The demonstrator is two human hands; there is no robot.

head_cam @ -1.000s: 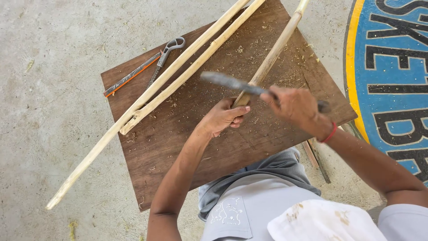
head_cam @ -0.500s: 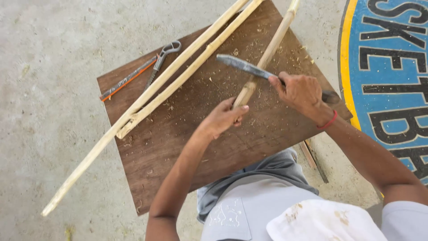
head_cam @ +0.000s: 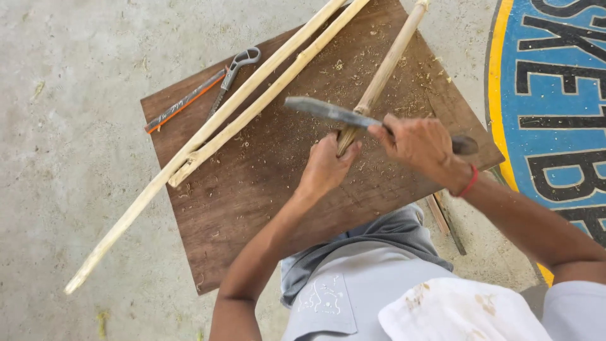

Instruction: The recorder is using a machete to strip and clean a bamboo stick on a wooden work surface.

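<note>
Your left hand (head_cam: 328, 167) fingers pinch the near end of a pale cane (head_cam: 382, 76). Your right hand (head_cam: 420, 146) is curled tight around a knife (head_cam: 334, 113), its blade lying across the cane above a brown board (head_cam: 265, 183). Two peeled poles (head_cam: 240, 107) and pliers (head_cam: 230, 72) lie well apart, to the left.

One sign shows: a large painted floor marking (head_cam: 555, 95) on the concrete floor (head_cam: 69, 126) at the right edge of the view, just past the brown board's right corner, with a blue field, big black letters and a curved yellow border.
</note>
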